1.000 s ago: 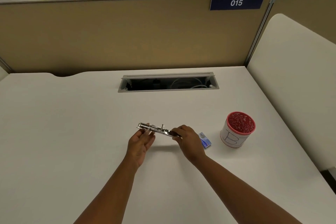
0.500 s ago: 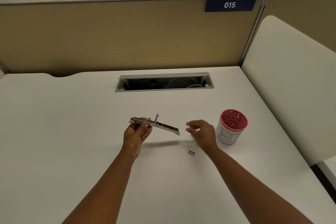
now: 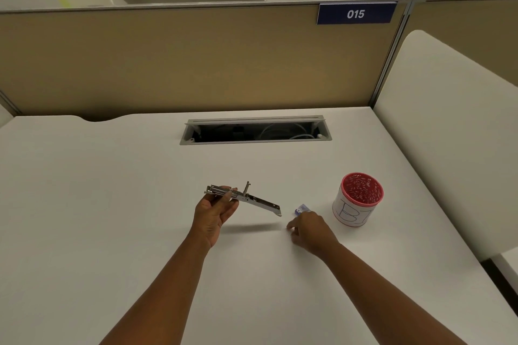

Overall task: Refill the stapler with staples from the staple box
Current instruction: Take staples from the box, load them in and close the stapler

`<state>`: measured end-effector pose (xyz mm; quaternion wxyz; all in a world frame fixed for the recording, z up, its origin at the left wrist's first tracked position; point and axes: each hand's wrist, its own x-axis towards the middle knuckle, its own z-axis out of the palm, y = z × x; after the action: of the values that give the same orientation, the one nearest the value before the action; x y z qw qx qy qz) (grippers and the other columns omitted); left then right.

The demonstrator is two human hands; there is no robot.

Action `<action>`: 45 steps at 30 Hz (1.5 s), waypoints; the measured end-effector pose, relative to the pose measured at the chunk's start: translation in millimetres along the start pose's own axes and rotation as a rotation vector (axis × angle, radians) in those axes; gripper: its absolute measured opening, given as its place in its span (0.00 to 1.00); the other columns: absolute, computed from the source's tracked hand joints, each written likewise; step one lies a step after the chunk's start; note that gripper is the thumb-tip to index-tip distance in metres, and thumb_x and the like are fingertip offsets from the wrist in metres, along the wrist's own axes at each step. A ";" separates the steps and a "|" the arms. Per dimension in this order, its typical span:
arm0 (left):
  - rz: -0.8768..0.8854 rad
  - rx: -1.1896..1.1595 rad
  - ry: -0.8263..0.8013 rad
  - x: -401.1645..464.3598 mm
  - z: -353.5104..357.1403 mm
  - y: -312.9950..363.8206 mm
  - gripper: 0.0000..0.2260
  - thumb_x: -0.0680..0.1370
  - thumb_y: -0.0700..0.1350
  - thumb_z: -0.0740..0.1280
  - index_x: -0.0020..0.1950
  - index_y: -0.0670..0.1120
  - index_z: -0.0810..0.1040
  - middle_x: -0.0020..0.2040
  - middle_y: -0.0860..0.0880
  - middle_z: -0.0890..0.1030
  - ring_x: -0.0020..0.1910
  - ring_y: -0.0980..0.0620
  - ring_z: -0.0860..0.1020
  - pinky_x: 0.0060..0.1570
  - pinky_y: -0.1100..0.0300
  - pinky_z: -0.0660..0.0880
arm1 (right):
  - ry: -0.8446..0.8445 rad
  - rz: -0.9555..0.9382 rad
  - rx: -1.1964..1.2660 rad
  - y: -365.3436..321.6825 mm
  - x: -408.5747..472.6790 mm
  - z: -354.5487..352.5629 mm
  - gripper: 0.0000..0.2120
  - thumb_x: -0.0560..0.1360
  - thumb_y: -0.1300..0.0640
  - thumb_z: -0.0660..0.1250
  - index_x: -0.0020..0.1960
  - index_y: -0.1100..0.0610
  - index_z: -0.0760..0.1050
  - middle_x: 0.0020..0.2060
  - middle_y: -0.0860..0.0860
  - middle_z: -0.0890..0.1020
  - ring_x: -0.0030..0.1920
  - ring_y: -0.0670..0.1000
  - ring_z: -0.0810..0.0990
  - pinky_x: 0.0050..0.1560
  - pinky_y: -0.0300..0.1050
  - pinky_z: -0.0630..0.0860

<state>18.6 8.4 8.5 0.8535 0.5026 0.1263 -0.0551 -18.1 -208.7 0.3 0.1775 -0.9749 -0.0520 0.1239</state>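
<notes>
The metal stapler [image 3: 260,202] is swung open into a long silver strip and hangs tilted above the white desk [image 3: 112,204]. My left hand [image 3: 214,214] grips its left end. My right hand [image 3: 311,231] is down at the desk surface to the right of the stapler's free end, fingers curled together and pointing left. Whether anything is pinched in them is hidden. Just past its knuckles a corner of the small blue staple box [image 3: 301,209] peeks out on the desk.
A white cup with a red mesh lining [image 3: 353,213] stands right of the staple box. An open cable slot [image 3: 255,131] is cut into the desk farther back. A tan partition [image 3: 196,64] closes the far edge, and a white side panel [image 3: 448,134] the right.
My right hand left the stapler, and a short staple strip lay on the desk half a second ago. The hand has since dropped onto that spot, and the strip is out of sight.
</notes>
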 end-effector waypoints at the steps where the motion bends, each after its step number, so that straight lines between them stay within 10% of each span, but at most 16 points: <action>1: -0.004 -0.004 -0.008 -0.2 -0.2 0.0 0.08 0.75 0.33 0.64 0.43 0.44 0.78 0.35 0.52 0.86 0.37 0.56 0.84 0.36 0.66 0.81 | 0.031 -0.012 0.011 0.9 0.2 -1.1 0.10 0.71 0.64 0.62 0.48 0.59 0.81 0.40 0.58 0.78 0.49 0.54 0.75 0.37 0.36 0.67; 9: -0.006 -0.002 -0.071 -4.0 1.3 -1.2 0.06 0.73 0.31 0.64 0.42 0.42 0.76 0.36 0.49 0.86 0.37 0.54 0.84 0.36 0.65 0.81 | 0.376 0.185 0.575 -3.6 7.6 -41.1 0.02 0.66 0.62 0.73 0.39 0.58 0.82 0.40 0.55 0.86 0.37 0.47 0.80 0.36 0.30 0.71; 16: -0.032 0.022 -0.149 -8.4 6.1 -3.3 0.08 0.74 0.29 0.62 0.40 0.41 0.74 0.37 0.48 0.86 0.38 0.54 0.84 0.37 0.65 0.81 | 0.514 -0.004 1.008 -40.8 1.6 -71.3 0.09 0.66 0.62 0.74 0.35 0.49 0.79 0.36 0.46 0.83 0.33 0.37 0.82 0.36 0.25 0.76; 22: -0.089 0.037 -0.239 -11.8 10.5 -3.8 0.07 0.74 0.30 0.63 0.43 0.41 0.76 0.38 0.47 0.86 0.40 0.53 0.84 0.38 0.64 0.81 | 0.523 -0.314 0.696 -68.6 -2.2 -54.7 0.03 0.68 0.59 0.73 0.41 0.56 0.82 0.38 0.48 0.84 0.39 0.42 0.80 0.41 0.27 0.76; 45: -0.146 0.025 -0.308 -14.7 11.8 -6.7 0.08 0.75 0.30 0.62 0.44 0.40 0.77 0.37 0.45 0.86 0.39 0.51 0.84 0.38 0.63 0.81 | 0.336 -0.256 0.252 -65.7 -4.4 -48.3 0.06 0.72 0.53 0.68 0.47 0.52 0.82 0.45 0.51 0.84 0.48 0.49 0.77 0.43 0.41 0.70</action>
<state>4.9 -5.7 12.3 0.8502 0.4883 0.0294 -0.1948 -13.6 -164.2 68.6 0.3180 -0.9375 -0.1289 -0.0580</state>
